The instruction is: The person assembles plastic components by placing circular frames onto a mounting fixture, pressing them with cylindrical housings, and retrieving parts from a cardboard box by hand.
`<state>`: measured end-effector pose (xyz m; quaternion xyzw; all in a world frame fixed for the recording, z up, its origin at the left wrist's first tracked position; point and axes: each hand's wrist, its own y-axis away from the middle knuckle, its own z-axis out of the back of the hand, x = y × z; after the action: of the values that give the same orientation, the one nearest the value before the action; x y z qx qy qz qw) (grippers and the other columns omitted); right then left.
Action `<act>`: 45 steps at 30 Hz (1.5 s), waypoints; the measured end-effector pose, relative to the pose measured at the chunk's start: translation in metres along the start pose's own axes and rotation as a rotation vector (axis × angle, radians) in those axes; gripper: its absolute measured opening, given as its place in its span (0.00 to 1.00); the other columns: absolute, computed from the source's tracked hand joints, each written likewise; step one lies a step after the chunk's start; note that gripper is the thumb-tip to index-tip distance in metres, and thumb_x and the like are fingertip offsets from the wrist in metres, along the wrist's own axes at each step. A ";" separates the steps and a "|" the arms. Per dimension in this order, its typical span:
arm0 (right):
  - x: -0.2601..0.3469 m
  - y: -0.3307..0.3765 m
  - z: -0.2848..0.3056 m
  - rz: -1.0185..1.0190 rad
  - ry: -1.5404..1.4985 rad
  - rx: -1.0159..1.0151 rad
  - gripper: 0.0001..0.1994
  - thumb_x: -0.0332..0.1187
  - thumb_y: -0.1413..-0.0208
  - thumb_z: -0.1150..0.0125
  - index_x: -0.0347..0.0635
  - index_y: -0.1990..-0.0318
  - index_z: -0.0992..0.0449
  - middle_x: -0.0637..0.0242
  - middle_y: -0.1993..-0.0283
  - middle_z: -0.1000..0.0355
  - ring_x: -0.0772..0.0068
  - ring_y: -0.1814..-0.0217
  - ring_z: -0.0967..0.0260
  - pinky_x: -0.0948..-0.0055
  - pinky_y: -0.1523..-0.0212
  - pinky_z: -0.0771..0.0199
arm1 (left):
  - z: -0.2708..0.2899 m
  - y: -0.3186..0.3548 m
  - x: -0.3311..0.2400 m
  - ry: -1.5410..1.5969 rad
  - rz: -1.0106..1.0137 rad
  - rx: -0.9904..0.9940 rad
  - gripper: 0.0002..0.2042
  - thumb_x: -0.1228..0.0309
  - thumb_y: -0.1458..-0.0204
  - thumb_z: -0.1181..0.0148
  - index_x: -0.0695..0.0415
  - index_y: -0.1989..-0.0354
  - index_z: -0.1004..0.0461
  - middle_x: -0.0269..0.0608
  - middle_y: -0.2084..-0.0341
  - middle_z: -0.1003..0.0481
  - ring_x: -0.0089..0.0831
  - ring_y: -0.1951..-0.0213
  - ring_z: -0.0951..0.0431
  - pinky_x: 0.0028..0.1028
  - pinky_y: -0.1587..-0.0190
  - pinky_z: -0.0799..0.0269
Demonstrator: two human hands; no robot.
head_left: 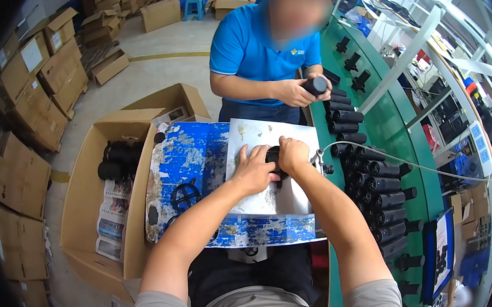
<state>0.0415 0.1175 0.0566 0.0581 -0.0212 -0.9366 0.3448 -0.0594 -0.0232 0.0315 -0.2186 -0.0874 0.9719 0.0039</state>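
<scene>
A black round part [272, 155], mostly covered by my fingers, is between my hands over a silvery metal sheet [244, 198]. My left hand [253, 169] grips its left side, with the thumb at its lower edge. Closed on its right side is my right hand [292, 154]; the knuckles face up. The sheet lies on a worn blue-and-white table top [167, 161]. To the left of the sheet there is a black spoked ring [185, 195]. A small metal fitting with a hose [319, 155] stands beside my right hand.
A co-worker in a blue shirt [247, 47] stands across the table, holding a black cylinder [314, 85]. Many black cylinders [382, 185] line the green bench [424, 186] at right. At left, an open cardboard box [87, 228] holds black parts [117, 160]. Stacked cartons [20, 181] stand farther left.
</scene>
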 end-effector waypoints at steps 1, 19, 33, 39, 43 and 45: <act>0.002 0.000 -0.001 -0.008 0.020 -0.022 0.12 0.33 0.44 0.39 0.44 0.53 0.22 0.55 0.54 0.17 0.52 0.52 0.17 0.60 0.53 0.17 | 0.000 -0.001 0.001 0.033 -0.002 -0.013 0.12 0.59 0.46 0.35 0.49 0.57 0.16 0.55 0.31 0.38 0.48 0.26 0.45 0.67 0.28 0.62; 0.027 0.304 0.011 0.366 -1.137 0.201 0.06 0.27 0.41 0.31 0.40 0.56 0.18 0.67 0.63 0.24 0.77 0.64 0.27 0.76 0.61 0.26 | -0.053 0.203 0.158 -0.042 0.961 -0.673 0.08 0.70 0.48 0.31 0.58 0.63 0.22 0.48 0.65 0.21 0.52 0.55 0.22 0.49 0.53 0.26; 0.051 0.326 -0.021 -0.076 -1.690 -0.073 0.17 0.26 0.36 0.38 0.40 0.40 0.26 0.75 0.57 0.27 0.85 0.60 0.33 0.80 0.59 0.30 | 0.057 0.216 -0.023 1.041 0.467 -0.376 0.12 0.63 0.30 0.45 0.57 0.52 0.21 0.34 0.65 0.21 0.16 0.77 0.29 0.18 0.76 0.33; 0.053 0.295 0.002 0.243 -1.462 0.341 0.16 0.34 0.34 0.37 0.42 0.42 0.24 0.77 0.61 0.27 0.84 0.66 0.35 0.79 0.60 0.29 | 0.022 0.232 -0.084 1.280 0.432 -0.074 0.19 0.55 0.27 0.52 0.58 0.45 0.25 0.38 0.59 0.21 0.18 0.73 0.26 0.18 0.72 0.30; 0.034 0.294 -0.009 -0.064 -1.614 0.555 0.14 0.36 0.35 0.36 0.41 0.45 0.24 0.79 0.64 0.28 0.83 0.67 0.34 0.78 0.64 0.29 | 0.029 0.238 -0.084 1.739 0.693 -0.373 0.22 0.52 0.27 0.55 0.59 0.45 0.25 0.40 0.58 0.21 0.21 0.67 0.24 0.22 0.65 0.27; 0.035 0.300 -0.006 -0.194 -1.656 0.512 0.14 0.35 0.35 0.35 0.41 0.46 0.24 0.78 0.66 0.28 0.83 0.67 0.33 0.78 0.67 0.28 | 0.006 0.262 -0.076 1.249 0.702 -0.533 0.24 0.50 0.28 0.55 0.60 0.43 0.27 0.43 0.55 0.22 0.25 0.61 0.24 0.27 0.58 0.24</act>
<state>0.2085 -0.1338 0.0714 -0.5641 -0.4699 -0.6694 0.1134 0.0149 -0.2859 0.0244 -0.7360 -0.2261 0.5581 -0.3094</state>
